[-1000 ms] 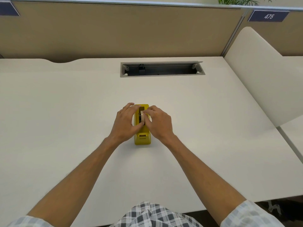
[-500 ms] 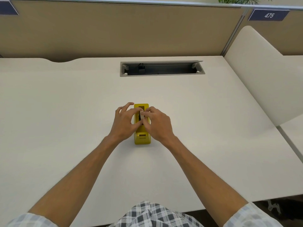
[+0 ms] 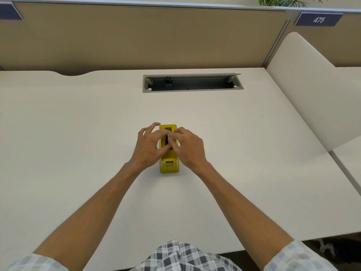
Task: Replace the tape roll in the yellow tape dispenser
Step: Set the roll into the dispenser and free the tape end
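Both hands over yellow tape dispenser, mid-surface; fingers closed in since a sec ago.

Room: tan partition at far edge, plate "475" far right, cable tray open beyond the work. Surface pale, bare otherwise. Left hand w/ grip pinching into the dispenser's top slot, outer fingers spread. Right hand w/ grip pressed on a small pale piece at the slot, prob. the tape roll, mostly hidden. Vs 1 s ago thumbs sit lower and tighter: looks like seating or freeing the roll, can't tell which. Dispenser hasn't shifted.
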Demonstrator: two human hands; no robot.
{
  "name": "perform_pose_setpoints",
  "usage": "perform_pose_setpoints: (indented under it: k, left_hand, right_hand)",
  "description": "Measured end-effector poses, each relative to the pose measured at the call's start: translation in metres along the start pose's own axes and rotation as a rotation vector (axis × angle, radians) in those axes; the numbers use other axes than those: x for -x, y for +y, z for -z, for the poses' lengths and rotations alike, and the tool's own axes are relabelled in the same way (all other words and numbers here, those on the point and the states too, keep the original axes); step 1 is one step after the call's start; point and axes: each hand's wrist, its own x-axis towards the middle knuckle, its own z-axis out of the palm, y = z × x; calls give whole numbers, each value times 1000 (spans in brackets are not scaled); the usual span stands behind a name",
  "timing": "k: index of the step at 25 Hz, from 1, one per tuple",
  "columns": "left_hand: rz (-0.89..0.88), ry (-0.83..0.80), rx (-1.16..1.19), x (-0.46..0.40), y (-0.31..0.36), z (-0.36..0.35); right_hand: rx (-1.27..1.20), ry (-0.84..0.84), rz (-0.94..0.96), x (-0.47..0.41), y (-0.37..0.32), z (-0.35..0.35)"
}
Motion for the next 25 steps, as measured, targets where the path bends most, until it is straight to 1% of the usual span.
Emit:
perform_pose_setpoints:
  k: [10, 17, 21, 25]
  left_hand:
    - [7, -14, 9, 2, 2, 0]
    - [51, -36, 94, 4, 3, 0]
    - [51, -35, 109, 4, 3, 1]
    - [37, -22, 117, 4, 4, 2]
  right_hand:
    - [15, -38, -19, -5, -3, 1]
    - [74, -81, -22, 0, -3, -2]
    - [28, -46, -39, 0, -4, -2]
    - [-17, -82, -75, -5, -1, -2]
